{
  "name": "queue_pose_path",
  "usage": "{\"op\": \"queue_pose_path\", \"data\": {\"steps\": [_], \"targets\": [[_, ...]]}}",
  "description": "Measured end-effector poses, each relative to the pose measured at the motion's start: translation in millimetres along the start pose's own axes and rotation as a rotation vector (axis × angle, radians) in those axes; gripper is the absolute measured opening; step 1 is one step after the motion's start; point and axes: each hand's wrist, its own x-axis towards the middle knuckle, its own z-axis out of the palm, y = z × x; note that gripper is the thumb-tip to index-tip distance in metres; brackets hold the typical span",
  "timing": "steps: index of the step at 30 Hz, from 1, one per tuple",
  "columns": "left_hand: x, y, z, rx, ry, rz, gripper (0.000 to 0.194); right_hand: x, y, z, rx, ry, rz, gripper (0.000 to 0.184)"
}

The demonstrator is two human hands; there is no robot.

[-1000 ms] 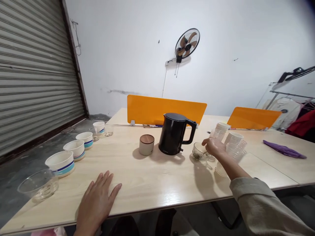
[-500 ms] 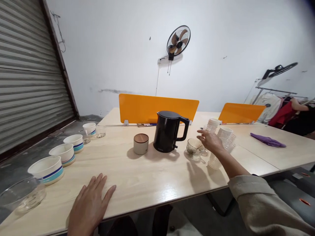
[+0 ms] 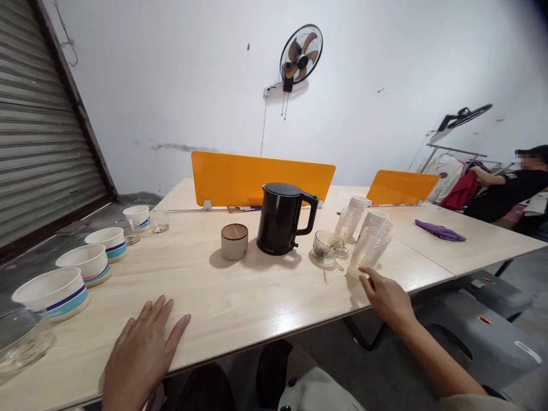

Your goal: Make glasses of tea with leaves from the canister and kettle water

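My left hand lies palm down on the light wood table, fingers spread, holding nothing. At the table's front edge on the right is my right hand, its index finger stretched toward the foot of a stack of clear plastic cups. Whether the fingertip touches the stack I cannot tell, and the lower fingers are partly hidden. Left of that stack stands a ribbed glass cup with a handle. A black electric kettle stands beside it, then a pale canister with a wooden lid.
Several white paper bowls with blue bands line the left side, among clear plastic containers. Orange dividers stand behind the kettle. A purple cloth lies at right. Grey stools stand below; a person is beyond.
My right hand has moved down and toward me, from above the glass cup to beside the foot of the cup stack. My left hand stays flat. The view has shifted right.
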Motion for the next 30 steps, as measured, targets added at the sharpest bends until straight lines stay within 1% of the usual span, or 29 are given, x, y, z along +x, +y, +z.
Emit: {"op": "queue_pose_path", "data": {"steps": [2,4,5,6,7,8,11,14,16,20,24,27,30], "targets": [[-0.3,-8.6,8.7,0.03,-0.019,0.043,0.046,6.8,6.0,-13.1,0.061,0.229,0.009,0.044],[-1.0,-17.7,18.7,0.073,-0.05,0.113,0.048,22.5,12.8,-29.8,0.072,0.442,-0.032,0.047],[-1.6,-21.4,23.4,0.096,-0.072,0.128,0.05,33.0,16.6,-37.4,0.056,0.513,-0.07,0.048],[-2.6,-24.3,27.8,0.123,-0.092,0.136,0.051,44.6,20.5,-43.8,0.034,0.553,-0.107,0.048],[-3.8,-26.1,31.5,0.155,-0.097,0.137,0.052,56.4,24.2,-48.8,0.013,0.551,-0.145,0.047],[-5.2,-26.9,34.5,0.188,-0.092,0.137,0.053,67.8,27.6,-52.5,-0.005,0.519,-0.178,0.046],[-9.1,-25.6,39.5,0.272,-0.04,0.157,0.056,93.0,34.2,-57.6,-0.031,0.307,-0.272,0.038],[-9.9,-24.1,39.6,0.296,-0.019,0.184,0.057,101.8,35.0,-59.7,-0.042,0.15,-0.341,0.037],[-8.7,-24.1,38.1,0.301,-0.026,0.188,0.057,101.6,33.7,-61.4,-0.053,0.111,-0.325,0.036],[-6.6,-24.2,34.3,0.329,-0.054,0.186,0.057,97.7,29.2,-66.6,-0.097,0.122,-0.185,0.032],[-6.1,-21.1,32.9,0.305,-0.05,0.168,0.055,96.4,25.1,-71.5,-0.048,0.137,-0.068,0.027],[-3.5,-16.1,33.8,0.204,-0.003,0.095,0.046,97.8,26.0,-73.8,-0.009,0.155,-0.038,0.028],[1.6,-10.3,33.7,0.062,0.064,-0.004,0.046,97.6,29.5,-80.2,0.022,0.229,-0.053,0.032]]}}
